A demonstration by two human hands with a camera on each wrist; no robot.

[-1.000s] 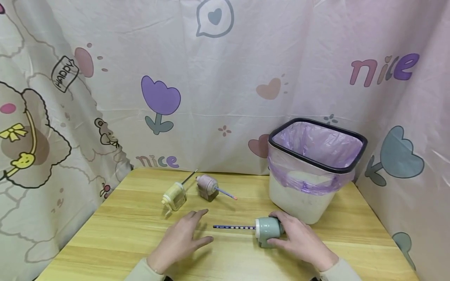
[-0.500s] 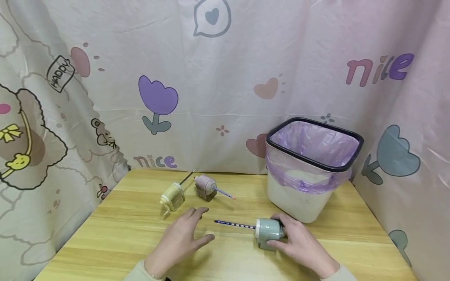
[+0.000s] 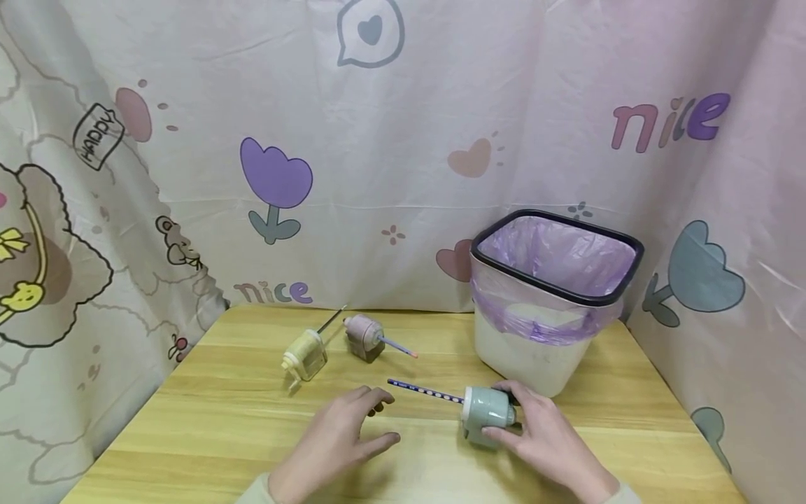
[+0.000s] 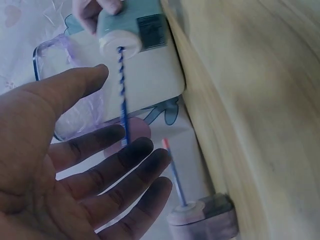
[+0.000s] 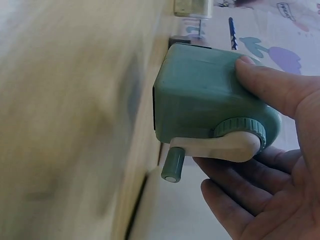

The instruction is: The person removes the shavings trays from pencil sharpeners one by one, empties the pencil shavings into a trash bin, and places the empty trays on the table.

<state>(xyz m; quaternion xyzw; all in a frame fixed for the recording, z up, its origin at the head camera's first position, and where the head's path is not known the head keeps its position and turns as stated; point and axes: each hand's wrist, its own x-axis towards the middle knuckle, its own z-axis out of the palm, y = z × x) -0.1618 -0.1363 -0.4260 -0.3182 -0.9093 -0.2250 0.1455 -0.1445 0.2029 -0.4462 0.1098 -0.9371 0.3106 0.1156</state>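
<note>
My right hand (image 3: 550,441) grips a green crank pencil sharpener (image 3: 490,413), thumb on one side and fingers on the other. In the right wrist view its white crank (image 5: 215,149) faces my palm. A dark blue pencil with pale spots (image 3: 428,392) sticks out of its white front, pointing left and tilted slightly up. My left hand (image 3: 336,434) is just left of the pencil's free end, holding nothing, with fingers spread and gently bent. In the left wrist view the fingertips (image 4: 137,150) look dark, and the pencil passes behind them.
Behind my left hand stand a yellow sharpener (image 3: 306,355) with a dark pencil and a pinkish-purple sharpener (image 3: 364,336) with a pink-tipped pencil (image 3: 398,346). A white bin (image 3: 522,350) with a purple liner stands at the right rear. A printed curtain (image 3: 378,154) hangs behind the table.
The pencil's free end has risen as the green sharpener tilted in my right hand and shifted a little right. My left hand has moved slightly right, its fingers bending more. The view has drifted right.
</note>
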